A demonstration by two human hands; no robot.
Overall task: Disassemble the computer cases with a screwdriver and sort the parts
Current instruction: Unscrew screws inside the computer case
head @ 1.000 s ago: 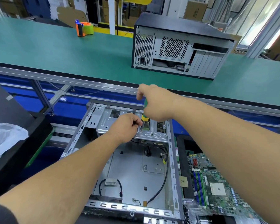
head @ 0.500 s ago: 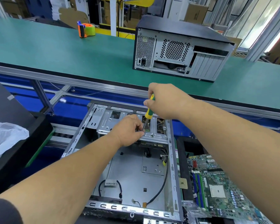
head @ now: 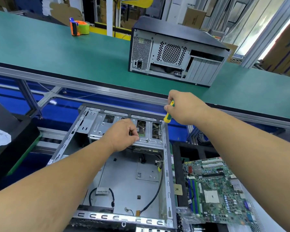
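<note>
Computer case (head: pixel 124 173) lies open in front of the person, below the green table (head: pixel 57 52). Left hand (head: pixel 122 134) pinches something small on the metal bracket (head: pixel 147 139). Right hand (head: pixel 186 108) grips the screwdriver (head: pixel 168 114), its tip at a corner screw (head: pixel 159 132). Next, probably turn that screw out.

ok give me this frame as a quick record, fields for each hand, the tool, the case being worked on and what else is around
left hand: rests on the drive cage, fingers curled, pinching something too small to tell
right hand: grips the screwdriver
screwdriver: yellow and green handle, tip down at the cage's right edge
open case: lid off, cables inside
motherboard: right of the open case
closed case: on the green belt
tape dispenser: far on the belt
</note>
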